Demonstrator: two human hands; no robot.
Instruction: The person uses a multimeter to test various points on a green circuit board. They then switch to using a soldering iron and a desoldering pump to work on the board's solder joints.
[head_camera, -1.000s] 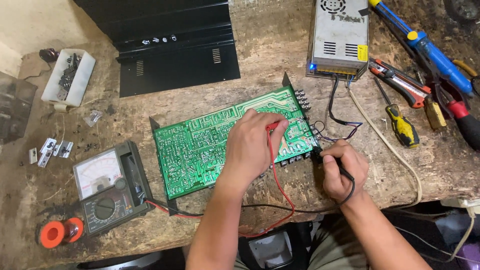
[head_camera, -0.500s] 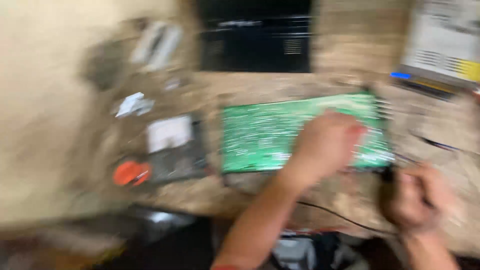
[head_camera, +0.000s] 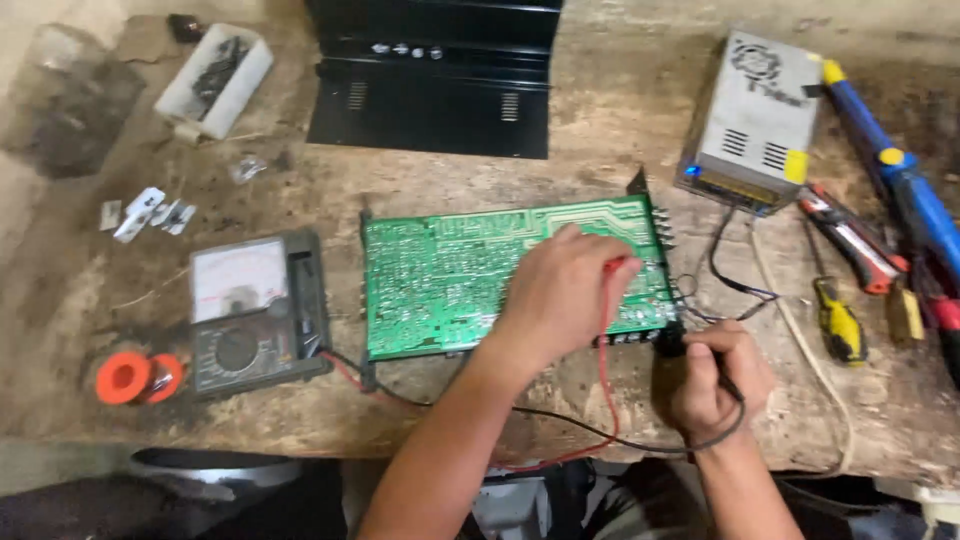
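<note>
Wooden bench (head_camera: 600, 190), left hand (head_camera: 565, 300) pressing red probe (head_camera: 618, 266) onto circuit board (head_camera: 440, 280)

Bare worktop (head_camera: 600, 180) runs between green circuit board (head_camera: 450, 275) and black metal case (head_camera: 435, 85) behind it: open lane there. Left of board, analog meter (head_camera: 255, 310) sits just beside it, narrow gap; red solder spool (head_camera: 135, 377) near meter at front edge. Red lead (head_camera: 607, 375) and black lead (head_camera: 560, 420) cross front strip under both hands. Right side crowded: grey power supply (head_camera: 750, 120), its wires (head_camera: 730, 270), yellow screwdriver (head_camera: 838, 325), red-handled cutters (head_camera: 850, 240)
</note>
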